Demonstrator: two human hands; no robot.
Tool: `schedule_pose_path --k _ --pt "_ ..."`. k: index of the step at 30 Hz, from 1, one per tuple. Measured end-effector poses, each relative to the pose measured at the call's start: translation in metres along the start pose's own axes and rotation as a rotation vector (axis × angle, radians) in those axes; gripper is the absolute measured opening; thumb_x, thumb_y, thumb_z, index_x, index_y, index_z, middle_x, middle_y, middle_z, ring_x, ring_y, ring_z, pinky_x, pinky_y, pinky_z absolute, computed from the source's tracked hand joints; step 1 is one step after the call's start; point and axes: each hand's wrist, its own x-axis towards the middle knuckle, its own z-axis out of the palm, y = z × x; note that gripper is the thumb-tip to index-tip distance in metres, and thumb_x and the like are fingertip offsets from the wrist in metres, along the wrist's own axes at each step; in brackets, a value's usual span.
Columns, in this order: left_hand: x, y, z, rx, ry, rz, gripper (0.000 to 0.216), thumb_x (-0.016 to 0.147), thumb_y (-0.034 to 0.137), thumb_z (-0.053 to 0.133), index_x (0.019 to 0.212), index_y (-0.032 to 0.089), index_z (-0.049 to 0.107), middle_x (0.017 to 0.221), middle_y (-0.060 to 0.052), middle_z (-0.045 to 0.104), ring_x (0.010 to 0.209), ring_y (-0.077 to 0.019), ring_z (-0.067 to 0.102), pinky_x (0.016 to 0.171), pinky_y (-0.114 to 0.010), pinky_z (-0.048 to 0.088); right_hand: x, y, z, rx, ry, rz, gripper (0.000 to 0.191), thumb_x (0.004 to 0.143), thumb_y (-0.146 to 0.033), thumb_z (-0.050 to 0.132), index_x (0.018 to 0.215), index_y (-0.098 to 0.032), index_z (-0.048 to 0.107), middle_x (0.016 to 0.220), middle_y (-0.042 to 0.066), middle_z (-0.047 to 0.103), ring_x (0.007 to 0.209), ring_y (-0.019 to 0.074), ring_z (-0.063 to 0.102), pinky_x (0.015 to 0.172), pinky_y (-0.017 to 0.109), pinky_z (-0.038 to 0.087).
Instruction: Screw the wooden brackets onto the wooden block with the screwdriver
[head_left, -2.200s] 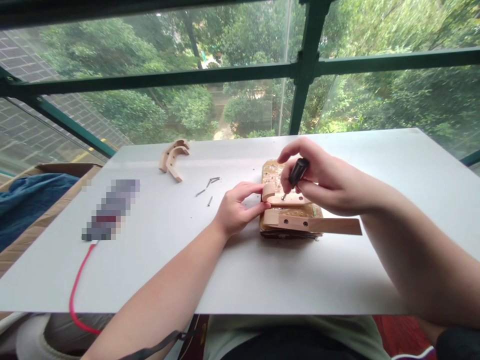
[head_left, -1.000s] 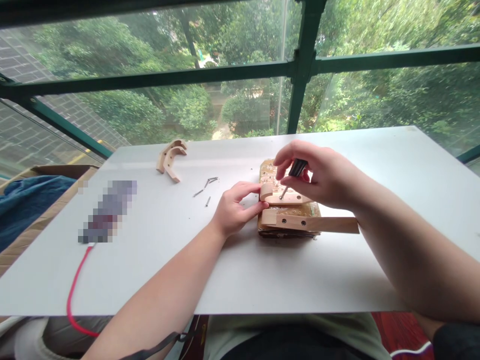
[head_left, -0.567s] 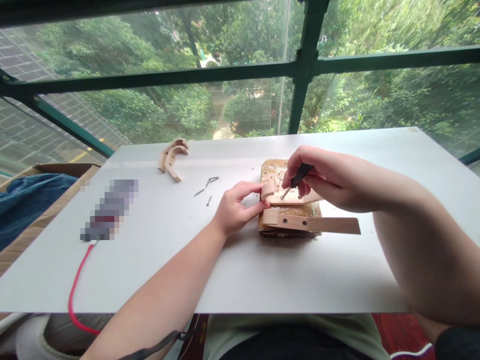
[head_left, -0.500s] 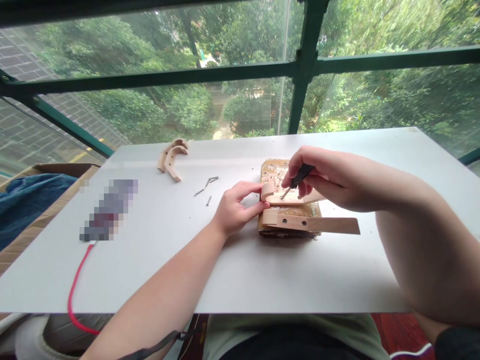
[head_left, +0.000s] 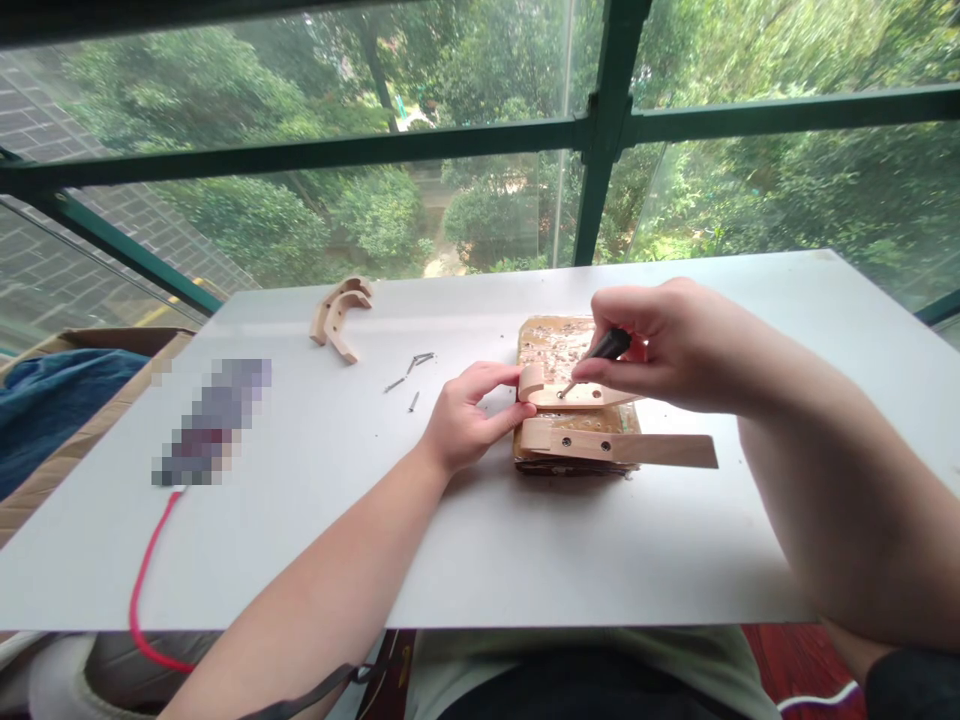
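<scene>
My right hand (head_left: pixel 652 335) is closed around the black handle of a screwdriver (head_left: pixel 609 346). The tool slants down to the left, its tip at a screw hole in the farther wooden hook-shaped piece (head_left: pixel 577 397). Thumb and fingers of my left hand (head_left: pixel 469 415) grip the curled left end of that piece. Beneath it lies a tape-wrapped block (head_left: pixel 551 340) with a pitted top. A second wooden hook-shaped piece (head_left: pixel 660 450) rests on the block's near side, with two dark screws or holes in it. My right hand hides part of the farther piece's right end.
Several loose screws (head_left: pixel 414 400) lie left of the block. Two curved wooden pieces (head_left: pixel 341 318) sit at the back left of the white table (head_left: pixel 300 520). A blurred-out object (head_left: pixel 214 425) with a red cable (head_left: pixel 139 580) lies at left, near a cardboard box (head_left: pixel 161 345).
My right hand has turned and shifted slightly on the screwdriver handle, with the tip staying at the same hole. My left hand keeps its hold.
</scene>
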Motion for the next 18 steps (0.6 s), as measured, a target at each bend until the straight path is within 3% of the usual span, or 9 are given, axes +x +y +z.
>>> schedule_pose_path --k 5,9,12,18 --pt "0.0 -0.001 0.0 -0.009 0.012 -0.001 0.032 0.081 0.034 0.08 0.11 0.021 0.076 0.112 -0.009 0.076 0.104 -0.0236 0.07 0.097 -0.037 0.054 0.002 0.001 0.008 0.01 0.019 0.102 0.032 0.089 -0.034 0.061 0.066 -0.022 0.042 0.053 -0.005 0.041 0.05 0.0097 0.032 0.05 0.028 0.027" --pt "0.0 -0.001 0.0 -0.007 0.003 0.004 0.031 0.082 0.034 0.08 0.11 0.022 0.076 0.112 -0.008 0.076 0.104 -0.0233 0.07 0.097 -0.037 0.054 0.005 0.002 0.015 0.08 0.057 0.049 0.006 0.088 -0.025 0.059 0.084 -0.022 0.06 0.076 0.0 0.064 0.062 0.0119 0.051 0.059 0.027 0.038" --pt "0.0 -0.001 0.0 0.0 -0.006 0.008 0.031 0.083 0.033 0.079 0.112 0.023 0.076 0.112 -0.007 0.076 0.105 -0.0226 0.07 0.098 -0.037 0.053 0.006 -0.001 0.017 0.094 0.103 -0.066 0.008 0.088 -0.022 0.059 0.094 -0.021 0.064 0.094 0.003 0.069 0.073 0.0138 0.058 0.067 0.027 0.041" --pt "-0.001 -0.002 0.001 0.001 -0.008 -0.002 0.032 0.083 0.033 0.079 0.113 0.023 0.075 0.112 -0.007 0.076 0.105 -0.0223 0.07 0.098 -0.035 0.053 0.0 -0.008 0.009 0.116 -0.073 -0.117 0.01 0.083 -0.016 0.057 0.092 -0.02 0.059 0.078 0.001 0.064 0.064 0.0124 0.05 0.059 0.026 0.036"
